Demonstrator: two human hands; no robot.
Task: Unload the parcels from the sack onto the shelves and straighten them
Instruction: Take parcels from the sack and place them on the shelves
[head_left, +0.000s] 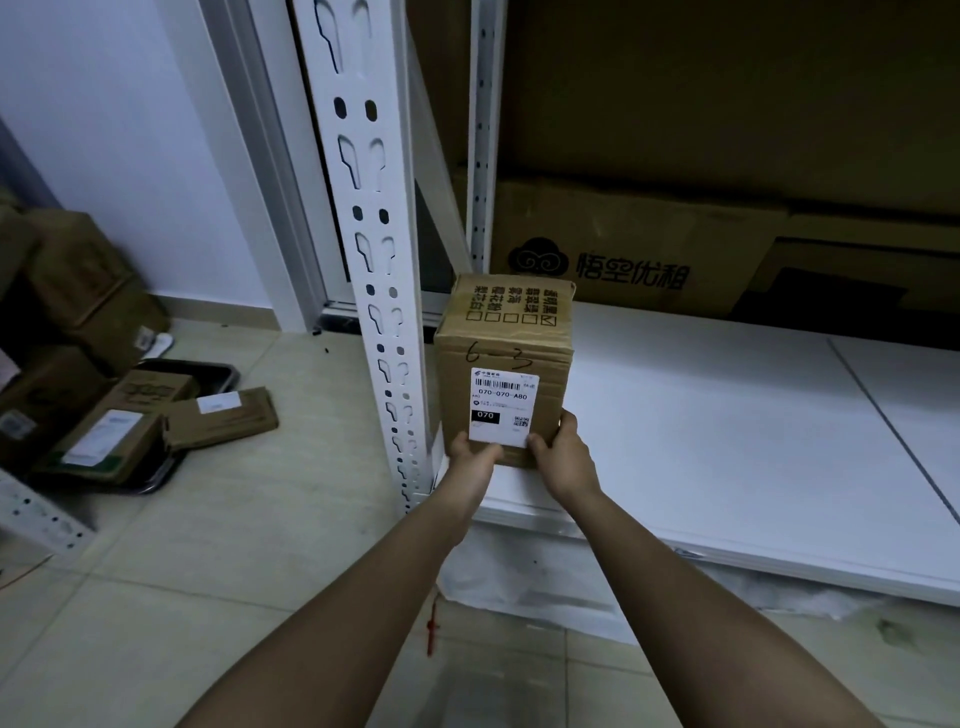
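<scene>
Black tray (208, 370) on tiled floor (291, 519).

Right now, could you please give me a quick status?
Left hand and right hand gripping brown cardboard parcel. Parcel upright on white shelf board, beside post. Nothing blocking.

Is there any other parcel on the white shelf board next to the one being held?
No: the labelled cardboard parcel held by both hands stands alone on the white shelf board.

Brown parcel (504, 353), white shelf (727, 441)
</scene>
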